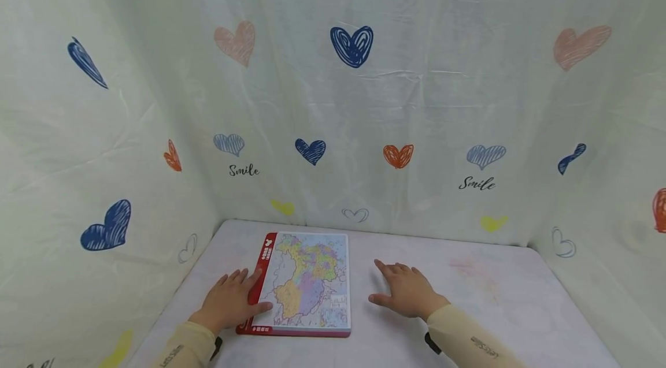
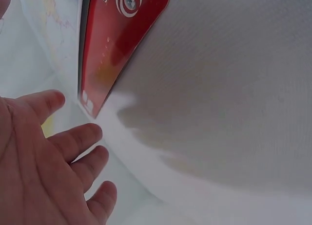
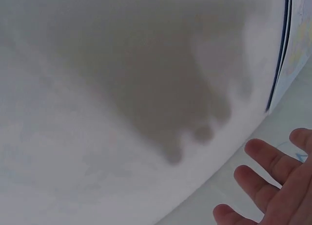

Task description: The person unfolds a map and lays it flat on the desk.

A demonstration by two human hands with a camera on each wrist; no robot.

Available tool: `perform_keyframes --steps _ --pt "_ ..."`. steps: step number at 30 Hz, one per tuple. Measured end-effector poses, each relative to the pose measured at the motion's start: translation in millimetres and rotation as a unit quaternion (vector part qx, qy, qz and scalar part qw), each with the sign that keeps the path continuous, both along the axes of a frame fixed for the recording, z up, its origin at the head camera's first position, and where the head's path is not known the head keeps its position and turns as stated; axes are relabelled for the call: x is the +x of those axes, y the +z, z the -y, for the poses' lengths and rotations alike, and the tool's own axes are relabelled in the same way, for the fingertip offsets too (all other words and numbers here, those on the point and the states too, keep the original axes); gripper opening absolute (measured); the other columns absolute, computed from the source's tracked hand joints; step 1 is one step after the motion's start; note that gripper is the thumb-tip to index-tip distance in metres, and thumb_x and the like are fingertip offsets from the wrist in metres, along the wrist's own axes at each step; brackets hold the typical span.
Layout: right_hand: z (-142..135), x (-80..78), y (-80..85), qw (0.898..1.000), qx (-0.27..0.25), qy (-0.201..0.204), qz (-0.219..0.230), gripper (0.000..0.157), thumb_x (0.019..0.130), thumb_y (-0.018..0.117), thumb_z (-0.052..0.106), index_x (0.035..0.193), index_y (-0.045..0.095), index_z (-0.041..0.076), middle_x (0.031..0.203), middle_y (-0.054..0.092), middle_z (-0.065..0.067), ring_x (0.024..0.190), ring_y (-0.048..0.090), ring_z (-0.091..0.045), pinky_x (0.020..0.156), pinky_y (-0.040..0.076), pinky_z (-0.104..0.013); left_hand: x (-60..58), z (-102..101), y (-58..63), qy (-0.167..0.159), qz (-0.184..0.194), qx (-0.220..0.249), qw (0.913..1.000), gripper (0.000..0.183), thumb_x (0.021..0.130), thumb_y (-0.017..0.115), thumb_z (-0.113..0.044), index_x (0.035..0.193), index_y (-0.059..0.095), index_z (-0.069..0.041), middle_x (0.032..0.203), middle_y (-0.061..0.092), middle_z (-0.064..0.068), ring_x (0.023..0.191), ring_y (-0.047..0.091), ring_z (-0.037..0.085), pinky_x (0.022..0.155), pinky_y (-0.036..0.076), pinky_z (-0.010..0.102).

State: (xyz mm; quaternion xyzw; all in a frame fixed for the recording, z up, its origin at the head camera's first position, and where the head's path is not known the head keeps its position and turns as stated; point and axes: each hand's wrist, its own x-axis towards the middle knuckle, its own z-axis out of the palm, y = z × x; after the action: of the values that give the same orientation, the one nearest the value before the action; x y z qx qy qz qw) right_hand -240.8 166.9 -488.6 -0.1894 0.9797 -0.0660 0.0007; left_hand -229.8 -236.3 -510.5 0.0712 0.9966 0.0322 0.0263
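Observation:
A flat rectangular map board (image 1: pixel 302 281) lies on the table, with a red strip along its left side and a colourful printed map. It looks thick or layered, with a second edge showing at the front. My left hand (image 1: pixel 229 301) is at its left side, fingers spread and thumb reaching over the red strip. In the left wrist view, the red corner (image 2: pixel 105 59) stands just past the straight fingers of that hand (image 2: pixel 44 161). To the right of the board, apart from it, my right hand (image 1: pixel 408 290) is held over the table with fingers extended and nothing in it.
The white table (image 1: pixel 468 275) has faint pinkish marks on its right part. Pale curtains (image 1: pixel 364 108) printed with hearts and the word Smile hang behind the table and on both sides. Shadows of the hands fall on the tabletop.

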Motion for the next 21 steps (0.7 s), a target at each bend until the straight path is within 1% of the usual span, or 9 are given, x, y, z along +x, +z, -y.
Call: perform_keyframes --steps 4,11,17,21 --pt "13 -2.7 -6.3 1.0 -0.021 0.004 0.021 0.085 0.077 0.052 0.068 0.141 0.038 0.015 0.126 0.053 -0.014 0.117 0.046 -0.036 0.093 0.034 -0.056 -1.7 0 -3.7 0.002 0.01 0.017 0.9998 0.105 0.063 0.048 -0.081 0.139 0.042 -0.01 0.133 0.044 0.022 0.125 0.033 0.043 0.102 0.018 0.058" --pt "33 -7.4 -18.2 0.996 -0.05 0.014 0.071 0.087 0.077 0.052 0.067 0.143 0.035 0.013 0.127 0.053 -0.016 0.116 0.047 -0.037 0.09 0.039 -0.052 -3.6 -2 -7.0 0.019 0.047 0.052 0.9974 0.105 0.063 0.05 -0.08 0.139 0.041 -0.007 0.132 0.045 0.023 0.124 0.034 0.043 0.103 0.018 0.056" --pt "44 -10.5 -25.8 0.992 -0.078 0.028 0.094 0.087 0.079 0.052 0.065 0.145 0.03 0.013 0.133 0.048 -0.015 0.12 0.044 -0.034 0.094 0.038 -0.049 -5.2 -3 -9.0 0.022 0.044 0.066 0.9966 0.103 0.064 0.053 -0.077 0.139 0.041 -0.007 0.132 0.046 0.021 0.123 0.036 0.042 0.102 0.02 0.056" --pt "50 -12.1 -30.9 0.988 -0.099 0.03 0.116 0.088 0.079 0.051 0.066 0.146 0.026 0.013 0.135 0.046 -0.014 0.122 0.042 -0.033 0.095 0.036 -0.049 -5.0 -4 -8.9 0.022 0.042 0.08 0.9956 0.101 0.066 0.056 -0.074 0.14 0.039 -0.008 0.132 0.046 0.02 0.121 0.039 0.041 0.099 0.025 0.057"
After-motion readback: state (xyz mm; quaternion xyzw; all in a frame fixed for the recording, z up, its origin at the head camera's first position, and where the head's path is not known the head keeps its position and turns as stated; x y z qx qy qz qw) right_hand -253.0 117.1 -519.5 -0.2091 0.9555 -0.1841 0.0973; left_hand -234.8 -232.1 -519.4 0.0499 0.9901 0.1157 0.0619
